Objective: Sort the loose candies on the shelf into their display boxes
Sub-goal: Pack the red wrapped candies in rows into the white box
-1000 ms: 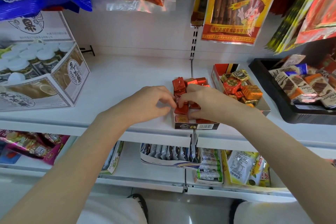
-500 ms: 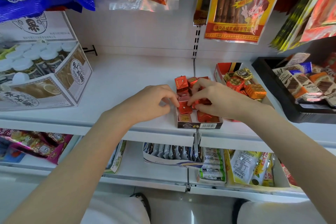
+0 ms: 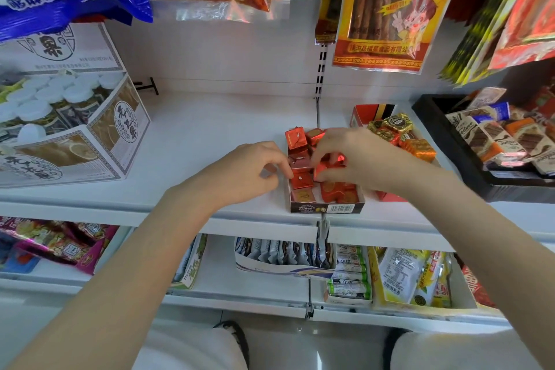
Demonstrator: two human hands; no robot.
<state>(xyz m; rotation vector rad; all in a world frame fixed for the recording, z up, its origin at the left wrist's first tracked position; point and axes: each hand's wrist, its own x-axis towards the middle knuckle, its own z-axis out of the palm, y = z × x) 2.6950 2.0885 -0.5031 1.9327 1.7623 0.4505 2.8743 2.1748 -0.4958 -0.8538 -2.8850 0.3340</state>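
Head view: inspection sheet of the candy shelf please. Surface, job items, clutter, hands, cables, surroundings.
Surface: white shelf, bare white area left of centre.
Job's things: dark display box at the front edge, holding red foil candies; red box beside it with gold and orange candies.
Clutter: black tray of chocolate bars, right; carton of white-capped jars, left.
Hands: left hand fingertips at the box's left wall; right hand pinching a red candy over the box.
Cables: nothing seen.
Surroundings: hanging snack bags above; lower shelf of packets.
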